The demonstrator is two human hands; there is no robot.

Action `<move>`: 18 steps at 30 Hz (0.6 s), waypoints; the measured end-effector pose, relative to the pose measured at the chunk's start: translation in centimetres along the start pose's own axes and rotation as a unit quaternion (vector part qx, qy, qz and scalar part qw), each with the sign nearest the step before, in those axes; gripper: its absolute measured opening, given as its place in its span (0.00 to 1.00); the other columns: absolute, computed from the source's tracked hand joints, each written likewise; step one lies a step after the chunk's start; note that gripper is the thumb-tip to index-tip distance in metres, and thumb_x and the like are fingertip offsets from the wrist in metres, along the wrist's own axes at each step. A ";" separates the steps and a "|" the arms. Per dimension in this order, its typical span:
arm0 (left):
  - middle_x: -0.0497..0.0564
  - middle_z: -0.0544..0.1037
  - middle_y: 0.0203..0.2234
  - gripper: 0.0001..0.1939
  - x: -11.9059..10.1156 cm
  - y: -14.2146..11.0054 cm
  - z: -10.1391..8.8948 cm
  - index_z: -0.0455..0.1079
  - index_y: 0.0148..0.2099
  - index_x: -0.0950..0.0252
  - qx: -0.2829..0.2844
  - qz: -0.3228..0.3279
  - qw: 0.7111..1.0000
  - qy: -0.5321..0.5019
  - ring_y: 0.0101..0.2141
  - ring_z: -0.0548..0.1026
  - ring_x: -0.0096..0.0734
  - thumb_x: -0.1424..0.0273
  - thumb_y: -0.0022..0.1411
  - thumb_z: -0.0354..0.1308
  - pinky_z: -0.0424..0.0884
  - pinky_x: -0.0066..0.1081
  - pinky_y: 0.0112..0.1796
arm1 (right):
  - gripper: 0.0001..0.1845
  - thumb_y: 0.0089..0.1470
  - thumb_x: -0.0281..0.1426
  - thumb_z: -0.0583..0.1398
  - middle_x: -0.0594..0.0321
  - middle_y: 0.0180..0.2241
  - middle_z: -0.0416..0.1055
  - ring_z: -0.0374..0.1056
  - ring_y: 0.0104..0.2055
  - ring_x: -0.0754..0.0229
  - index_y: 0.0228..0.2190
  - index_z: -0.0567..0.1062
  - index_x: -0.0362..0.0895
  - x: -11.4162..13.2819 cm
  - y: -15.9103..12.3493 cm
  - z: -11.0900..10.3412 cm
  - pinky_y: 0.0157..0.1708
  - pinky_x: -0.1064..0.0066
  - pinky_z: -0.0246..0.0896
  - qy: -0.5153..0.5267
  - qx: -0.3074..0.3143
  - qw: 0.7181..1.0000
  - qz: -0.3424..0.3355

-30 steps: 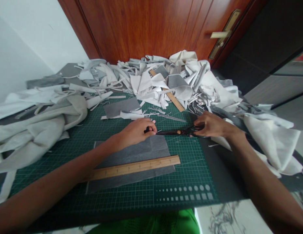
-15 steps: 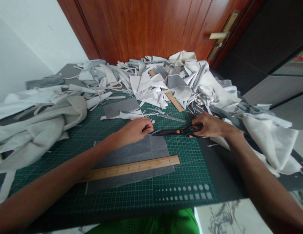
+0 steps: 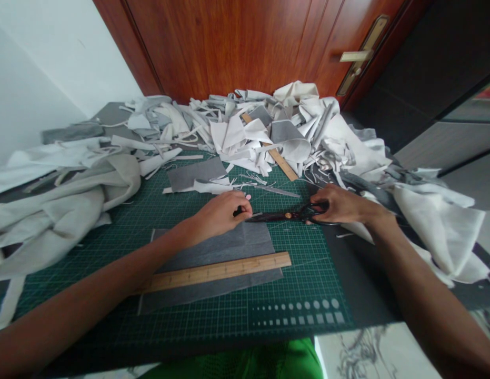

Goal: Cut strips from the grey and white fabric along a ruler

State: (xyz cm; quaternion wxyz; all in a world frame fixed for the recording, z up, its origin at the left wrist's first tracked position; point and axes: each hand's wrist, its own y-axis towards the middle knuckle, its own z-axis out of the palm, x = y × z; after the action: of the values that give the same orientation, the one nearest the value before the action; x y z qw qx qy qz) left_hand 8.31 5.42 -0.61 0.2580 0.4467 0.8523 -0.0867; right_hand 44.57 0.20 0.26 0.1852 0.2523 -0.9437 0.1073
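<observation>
1. From where I stand, the person's right hand (image 3: 336, 204) grips the black scissors (image 3: 288, 216), fingers wrapped through and around the handles.
2. The scissors point toward the left hand (image 3: 221, 213), their blades lying along the far edge of a grey cloth (image 3: 225, 245).
3. The left hand sits over that same edge, right by the blade tips. Its fingers are bent in toward the thumb — whether they pinch the cloth, I can't tell.
4. Just beyond those fingers is a small pink dot (image 3: 248, 197), too small to make out.
5. The grey cloth lies flat on a green cutting mat (image 3: 300, 281), a wooden ruler (image 3: 225, 270) resting across it nearer the person.
6. Farther back on the mat is another grey piece (image 3: 196, 174), with thin snippets (image 3: 248, 180) beside it.
7. A heap of pale scraps (image 3: 237, 139) runs along the back, partly covering a second ruler (image 3: 283, 164).
8. A crumpled beige cloth (image 3: 67, 221) lies toward the person's left — and behind everything stands a reddish wooden door (image 3: 237, 47).
</observation>
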 end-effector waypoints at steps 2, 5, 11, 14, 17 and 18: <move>0.52 0.81 0.37 0.07 -0.1 -0.1 0.0 0.80 0.39 0.62 0.004 0.002 1.000 0.005 0.42 0.77 0.38 0.71 0.70 0.61 0.70 0.37 0.49 | 0.22 0.55 0.47 0.68 0.68 0.21 0.68 0.60 0.24 0.64 0.21 0.70 0.47 0.0 0.0 0.0 0.27 0.67 0.49 -0.001 0.002 1.000 -0.003; 0.52 0.81 0.38 0.06 -0.4 -0.1 0.1 0.80 0.39 0.62 0.004 -0.008 1.000 0.019 0.43 0.77 0.38 0.72 0.69 0.62 0.70 0.38 0.49 | 0.22 0.55 0.46 0.68 0.68 0.21 0.69 0.60 0.23 0.64 0.21 0.70 0.47 -0.1 0.1 0.0 0.27 0.68 0.48 0.001 0.004 1.000 -0.005; 0.53 0.80 0.39 0.08 -1.3 -0.3 0.4 0.78 0.37 0.63 -0.004 -0.033 0.998 0.047 0.47 0.77 0.41 0.73 0.71 0.60 0.71 0.38 0.49 | 0.22 0.55 0.46 0.68 0.69 0.21 0.68 0.61 0.23 0.64 0.21 0.70 0.46 -0.3 0.0 0.2 0.26 0.68 0.49 0.008 0.004 1.000 0.003; 0.52 0.79 0.37 0.09 -1.2 -0.3 0.2 0.76 0.36 0.63 -0.006 -0.025 0.999 0.034 0.41 0.76 0.37 0.73 0.71 0.59 0.70 0.37 0.47 | 0.22 0.55 0.46 0.68 0.68 0.21 0.68 0.61 0.24 0.64 0.22 0.70 0.46 -0.3 0.0 0.2 0.26 0.68 0.49 0.010 0.010 1.000 0.011; 0.51 0.78 0.35 0.09 -0.7 -0.2 -0.1 0.75 0.36 0.63 0.001 -0.009 1.000 0.012 0.38 0.75 0.35 0.74 0.70 0.58 0.69 0.35 0.45 | 0.22 0.55 0.47 0.68 0.69 0.21 0.67 0.61 0.24 0.64 0.21 0.69 0.47 -0.1 -0.1 0.1 0.26 0.68 0.49 0.020 0.015 0.999 0.019; 0.51 0.78 0.34 0.08 -0.6 -0.2 -0.2 0.75 0.36 0.63 0.005 -0.008 1.000 0.007 0.37 0.74 0.34 0.74 0.70 0.58 0.69 0.35 0.44 | 0.23 0.55 0.47 0.68 0.69 0.21 0.67 0.61 0.24 0.64 0.21 0.69 0.47 0.0 -0.1 0.0 0.26 0.68 0.49 0.023 0.014 0.999 0.020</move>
State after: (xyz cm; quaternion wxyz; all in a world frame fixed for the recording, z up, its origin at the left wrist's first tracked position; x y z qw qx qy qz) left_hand 8.38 4.96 -0.18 0.2494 0.4420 0.8570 -0.0898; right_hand 44.57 0.13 0.24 0.2012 0.2329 -0.9425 0.1302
